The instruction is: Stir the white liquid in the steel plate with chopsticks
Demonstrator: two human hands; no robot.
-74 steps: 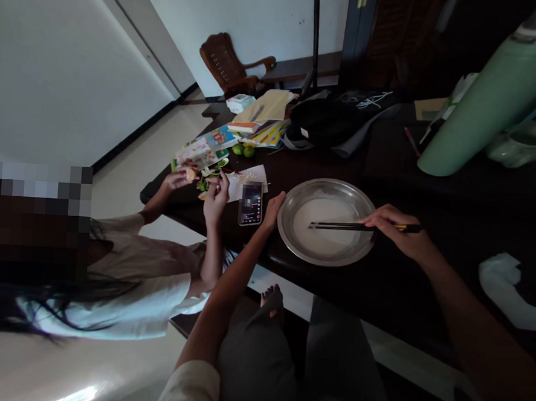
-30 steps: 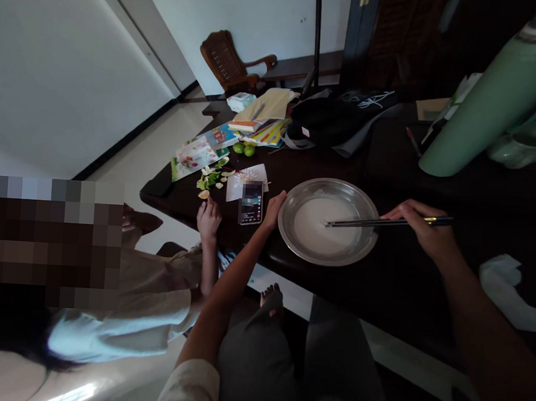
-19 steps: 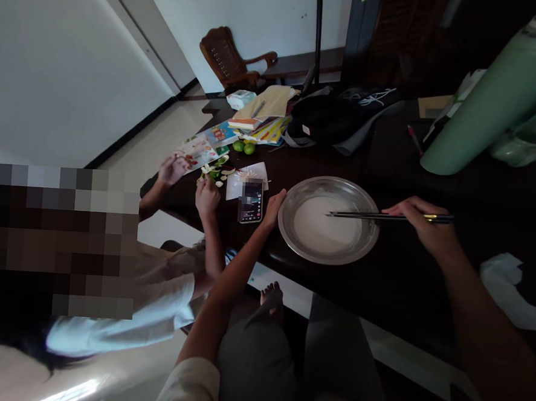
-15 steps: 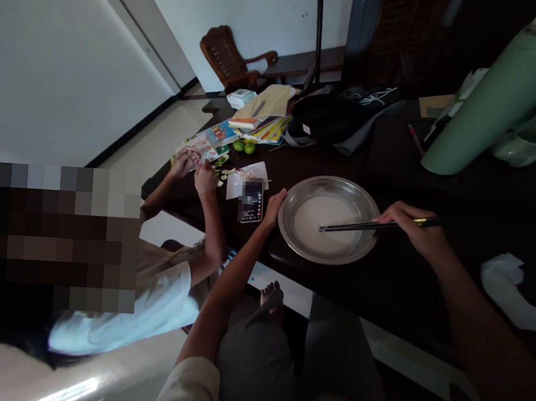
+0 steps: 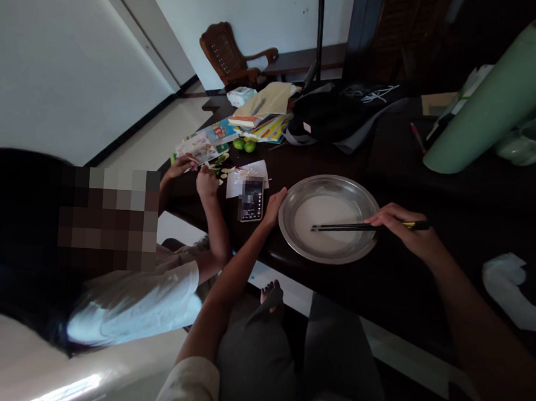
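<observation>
A wide, shallow metal bowl sits on the dark table near its front edge, with a milky white liquid inside. My left hand grips the bowl's left rim, its fingers partly hidden. In my right hand is a pair of black chopsticks, held over the right rim. Their tips dip into the liquid left of its middle. Just left of my left hand lies a phone with a lit screen, overlapping a white paper that has small pale strips on it.
Another person sits at my left, both hands over peels. Behind are green limes, stacked books and a black bag. A green bottle stands right, a crumpled tissue lower down.
The chopsticks and my right hand have shifted slightly left across the bowl. My left hand stays on the rim. The other person's head has leaned toward the table and their hands have lowered.
</observation>
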